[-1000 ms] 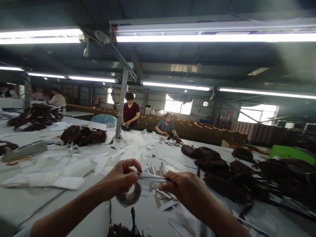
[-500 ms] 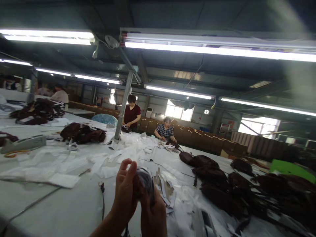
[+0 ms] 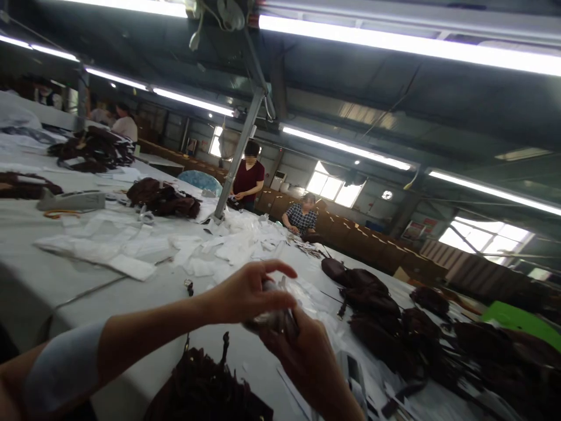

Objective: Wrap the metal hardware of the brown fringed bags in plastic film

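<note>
both bare hands meet above the white, flat-topped bench [image 3: 26,231], in from its near edge. held between them: a grey, shiny, rounded roll [image 3: 272,321], probably tape, though blur and fingers hide much of it.

right hand [image 3: 309,354]: thumb and fingers wrapped around the roll's lower right side, gripping. left hand [image 3: 256,292]: thumb and forefinger arched, tips apart over the top; whether its other fingers grip, i cannot tell.

below the hands, at the bench's near edge, sits a dark brown, soft bundle with thin upright straps [image 3: 205,386]. toward the right edge lies a heap of dark brown, rounded, soft pieces [image 3: 363,292]; toward the left edge, crumpled white sheets [image 3: 99,251].

on handling, my judgement: let the right hand bear the roll by its sides, not squeezing it out of round. keep the left thumb and forefinger light, free to feel along the surface. hold it clear of the straps, which could snag, and of the loose sheets, which might cling.
</note>
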Demonstrator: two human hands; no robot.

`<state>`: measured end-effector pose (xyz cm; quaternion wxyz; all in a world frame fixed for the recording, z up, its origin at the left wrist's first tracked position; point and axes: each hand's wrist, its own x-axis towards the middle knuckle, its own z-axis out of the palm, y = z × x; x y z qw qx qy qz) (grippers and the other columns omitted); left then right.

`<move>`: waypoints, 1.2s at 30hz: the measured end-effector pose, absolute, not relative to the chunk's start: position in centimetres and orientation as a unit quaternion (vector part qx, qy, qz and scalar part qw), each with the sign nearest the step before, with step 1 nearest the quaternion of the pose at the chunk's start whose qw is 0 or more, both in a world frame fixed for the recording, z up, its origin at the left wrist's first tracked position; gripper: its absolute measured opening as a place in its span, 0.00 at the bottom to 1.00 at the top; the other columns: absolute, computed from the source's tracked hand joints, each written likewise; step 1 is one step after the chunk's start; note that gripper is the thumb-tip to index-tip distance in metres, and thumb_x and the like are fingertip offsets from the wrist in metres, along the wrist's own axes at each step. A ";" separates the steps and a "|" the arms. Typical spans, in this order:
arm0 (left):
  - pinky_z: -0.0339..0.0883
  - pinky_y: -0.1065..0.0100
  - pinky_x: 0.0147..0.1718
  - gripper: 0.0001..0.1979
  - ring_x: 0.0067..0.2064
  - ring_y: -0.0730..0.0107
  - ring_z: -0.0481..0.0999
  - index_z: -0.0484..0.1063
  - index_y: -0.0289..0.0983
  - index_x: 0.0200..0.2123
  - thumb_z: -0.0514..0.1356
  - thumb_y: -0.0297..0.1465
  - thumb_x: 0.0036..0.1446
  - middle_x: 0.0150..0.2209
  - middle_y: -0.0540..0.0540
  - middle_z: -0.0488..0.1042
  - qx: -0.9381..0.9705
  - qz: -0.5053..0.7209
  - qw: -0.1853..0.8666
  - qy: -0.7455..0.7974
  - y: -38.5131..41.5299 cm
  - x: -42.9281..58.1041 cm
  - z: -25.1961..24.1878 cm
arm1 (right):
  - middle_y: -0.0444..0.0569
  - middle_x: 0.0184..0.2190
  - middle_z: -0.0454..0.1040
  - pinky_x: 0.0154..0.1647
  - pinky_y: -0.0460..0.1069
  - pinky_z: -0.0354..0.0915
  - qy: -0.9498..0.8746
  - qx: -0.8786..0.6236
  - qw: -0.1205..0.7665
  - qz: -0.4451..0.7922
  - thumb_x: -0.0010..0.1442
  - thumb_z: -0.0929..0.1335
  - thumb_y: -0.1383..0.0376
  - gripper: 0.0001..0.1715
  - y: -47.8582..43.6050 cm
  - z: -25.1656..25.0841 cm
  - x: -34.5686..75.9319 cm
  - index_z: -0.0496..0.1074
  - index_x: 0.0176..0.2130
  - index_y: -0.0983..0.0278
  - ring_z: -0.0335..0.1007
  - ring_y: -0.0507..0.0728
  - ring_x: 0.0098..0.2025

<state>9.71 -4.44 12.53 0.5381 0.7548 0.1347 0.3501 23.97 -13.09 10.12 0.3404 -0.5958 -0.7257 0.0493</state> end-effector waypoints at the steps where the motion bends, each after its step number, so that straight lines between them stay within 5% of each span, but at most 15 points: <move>1: 0.55 0.77 0.19 0.24 0.19 0.79 0.59 0.67 0.36 0.48 0.63 0.43 0.52 0.21 0.57 0.63 0.685 0.406 0.591 0.131 -4.7 10.3 12.5 | 0.45 0.27 0.77 0.25 0.45 0.61 -0.712 -0.582 0.381 0.092 0.58 0.67 0.54 0.16 -12.9 10.4 23.7 0.71 0.37 0.64 0.71 0.54 0.27; 5: 0.54 0.78 0.17 0.23 0.17 0.80 0.58 0.62 0.37 0.46 0.60 0.46 0.54 0.20 0.59 0.60 0.517 0.524 0.664 0.132 -4.9 11.7 10.7 | 0.49 0.30 0.77 0.30 0.46 0.66 -0.643 -0.593 0.474 0.101 0.63 0.60 0.51 0.22 -12.4 8.4 23.7 0.71 0.38 0.66 0.72 0.55 0.31; 7: 0.55 0.78 0.17 0.23 0.18 0.78 0.62 0.64 0.37 0.47 0.60 0.45 0.54 0.22 0.56 0.65 0.620 0.452 0.626 0.139 -4.5 11.5 9.7 | 0.50 0.28 0.78 0.28 0.46 0.65 -0.660 -0.622 0.418 0.049 0.64 0.60 0.53 0.21 -12.4 6.7 24.7 0.72 0.38 0.65 0.74 0.56 0.29; 10: 0.62 0.72 0.23 0.33 0.25 0.67 0.73 0.68 0.40 0.53 0.68 0.44 0.44 0.25 0.51 0.73 0.847 0.297 0.426 0.115 -3.7 10.7 9.0 | 0.51 0.22 0.77 0.20 0.47 0.59 -0.726 -0.631 0.271 -0.026 0.59 0.61 0.57 0.18 -12.8 5.5 26.6 0.73 0.39 0.66 0.75 0.60 0.23; 13: 0.65 0.69 0.30 0.37 0.31 0.59 0.77 0.70 0.40 0.55 0.71 0.44 0.39 0.28 0.46 0.77 0.905 0.273 0.308 0.105 -3.4 10.5 9.0 | 0.54 0.23 0.79 0.21 0.47 0.59 -0.741 -0.641 0.198 -0.021 0.53 0.66 0.58 0.20 -12.9 6.8 27.1 0.72 0.42 0.67 0.77 0.63 0.26; 18: 0.62 0.74 0.28 0.34 0.28 0.69 0.72 0.72 0.39 0.49 0.72 0.44 0.38 0.27 0.51 0.75 0.835 0.340 0.406 0.150 -2.8 10.9 8.5 | 0.45 0.27 0.79 0.28 0.47 0.63 -0.682 -0.702 0.176 0.108 0.36 0.78 0.57 0.32 -12.5 9.9 26.5 0.72 0.42 0.62 0.75 0.60 0.30; 24: 0.57 0.76 0.23 0.31 0.25 0.76 0.65 0.72 0.38 0.42 0.75 0.39 0.31 0.25 0.56 0.66 0.773 0.357 0.495 0.171 -2.2 9.4 7.3 | 0.42 0.25 0.77 0.32 0.46 0.64 -0.648 -0.708 0.212 0.181 0.40 0.74 0.61 0.35 -13.2 9.3 28.2 0.71 0.49 0.65 0.71 0.56 0.27; 27: 0.55 0.77 0.20 0.29 0.22 0.80 0.60 0.69 0.38 0.40 0.74 0.37 0.32 0.24 0.57 0.64 0.675 0.386 0.602 0.184 -2.9 10.0 7.5 | 0.40 0.21 0.75 0.27 0.45 0.64 -0.664 -0.669 0.261 0.208 0.43 0.73 0.57 0.29 -13.2 8.2 27.4 0.72 0.45 0.65 0.69 0.54 0.23; 32: 0.54 0.77 0.17 0.23 0.17 0.79 0.58 0.61 0.39 0.39 0.65 0.45 0.46 0.19 0.60 0.60 0.475 0.486 0.710 0.182 -3.8 12.4 7.2 | 0.48 0.25 0.77 0.25 0.46 0.65 -0.628 -0.671 0.392 0.050 0.60 0.61 0.47 0.27 -12.4 5.2 24.9 0.72 0.41 0.65 0.73 0.57 0.25; 36: 0.58 0.73 0.21 0.22 0.23 0.72 0.66 0.69 0.39 0.39 0.67 0.44 0.44 0.23 0.54 0.66 0.750 0.324 0.558 0.144 -3.1 11.7 6.6 | 0.50 0.19 0.76 0.19 0.48 0.62 -0.698 -0.668 0.241 -0.097 0.63 0.59 0.50 0.23 -12.5 2.7 26.8 0.74 0.38 0.62 0.73 0.61 0.20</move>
